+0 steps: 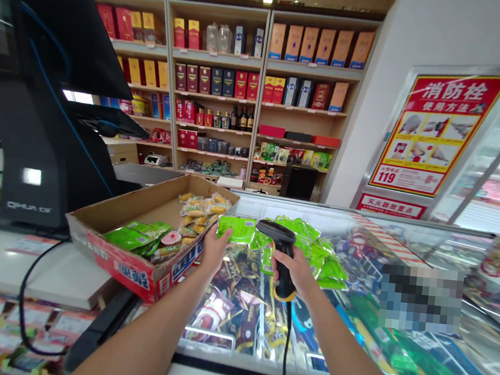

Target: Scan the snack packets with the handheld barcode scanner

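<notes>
My left hand is closed on a small bright green snack packet, held up flat above the glass freezer lid. My right hand grips a black handheld barcode scanner by its handle, its head right beside the packet. The scanner's black cable hangs down toward me. A pile of the same green packets lies on the glass just behind and to the right of the scanner.
An open cardboard box with green and yellow snack packets sits on the counter edge at left. A black checkout terminal stands far left. The glass-topped freezer fills the foreground. Shelves of boxed bottles line the back wall.
</notes>
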A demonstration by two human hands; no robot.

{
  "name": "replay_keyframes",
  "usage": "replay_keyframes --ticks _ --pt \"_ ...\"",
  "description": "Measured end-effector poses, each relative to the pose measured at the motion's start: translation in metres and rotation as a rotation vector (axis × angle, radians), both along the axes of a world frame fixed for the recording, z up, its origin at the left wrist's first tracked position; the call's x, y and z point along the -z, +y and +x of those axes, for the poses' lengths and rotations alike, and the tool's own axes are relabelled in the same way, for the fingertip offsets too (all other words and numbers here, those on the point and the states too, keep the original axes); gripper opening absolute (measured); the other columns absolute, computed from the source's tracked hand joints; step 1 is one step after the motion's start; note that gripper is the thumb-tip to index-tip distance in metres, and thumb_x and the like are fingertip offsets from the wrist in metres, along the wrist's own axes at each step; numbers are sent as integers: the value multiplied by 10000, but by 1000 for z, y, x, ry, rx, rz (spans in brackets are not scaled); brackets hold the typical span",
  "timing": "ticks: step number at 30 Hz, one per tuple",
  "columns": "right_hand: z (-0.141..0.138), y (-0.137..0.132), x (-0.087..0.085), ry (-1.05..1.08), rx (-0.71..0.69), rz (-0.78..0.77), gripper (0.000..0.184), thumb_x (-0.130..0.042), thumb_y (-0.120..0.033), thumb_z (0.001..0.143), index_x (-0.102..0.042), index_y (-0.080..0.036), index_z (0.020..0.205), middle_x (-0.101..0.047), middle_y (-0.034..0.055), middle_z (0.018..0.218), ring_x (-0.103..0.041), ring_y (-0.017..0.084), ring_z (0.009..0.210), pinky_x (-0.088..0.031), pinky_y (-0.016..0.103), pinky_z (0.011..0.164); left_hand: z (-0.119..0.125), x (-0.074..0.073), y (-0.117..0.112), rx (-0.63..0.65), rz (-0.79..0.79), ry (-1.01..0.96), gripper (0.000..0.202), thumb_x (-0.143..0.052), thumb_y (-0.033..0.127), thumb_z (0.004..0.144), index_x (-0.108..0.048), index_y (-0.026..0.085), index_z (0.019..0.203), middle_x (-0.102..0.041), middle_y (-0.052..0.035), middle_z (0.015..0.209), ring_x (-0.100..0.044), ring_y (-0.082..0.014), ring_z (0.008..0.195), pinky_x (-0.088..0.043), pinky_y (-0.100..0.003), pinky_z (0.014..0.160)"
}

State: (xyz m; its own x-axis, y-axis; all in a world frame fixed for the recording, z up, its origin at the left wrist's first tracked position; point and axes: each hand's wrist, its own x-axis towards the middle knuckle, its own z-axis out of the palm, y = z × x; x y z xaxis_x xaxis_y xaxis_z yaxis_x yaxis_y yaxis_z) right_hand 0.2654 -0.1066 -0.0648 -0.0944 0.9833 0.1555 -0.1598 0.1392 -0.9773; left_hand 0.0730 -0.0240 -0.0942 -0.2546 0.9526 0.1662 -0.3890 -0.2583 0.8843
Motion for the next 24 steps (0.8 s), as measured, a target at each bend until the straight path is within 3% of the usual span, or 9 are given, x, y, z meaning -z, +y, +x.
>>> replay_keyframes --ticks 10,24 --pt "-5 -5 -1 -73 -1 -34 294 -692 -417 672 -545 -179 761 -553 -44 521 -495 103 369 -436 249 383 -1 4 2 6 40 4 480 -797 333 532 -612 150 935 -683 -53 884 -674 -187 764 -583 -323 635" --pt "-5 -4 1 -62 -31 -1 314 -698 -423 702 -551 -177 829 -553 -50 527 -494 107 382 -454 248 391 -1 6 2 26 25 -7 498 -793 343 562 -601 163 985 -697 -75 969 -686 -202 816 -582 -339 692"
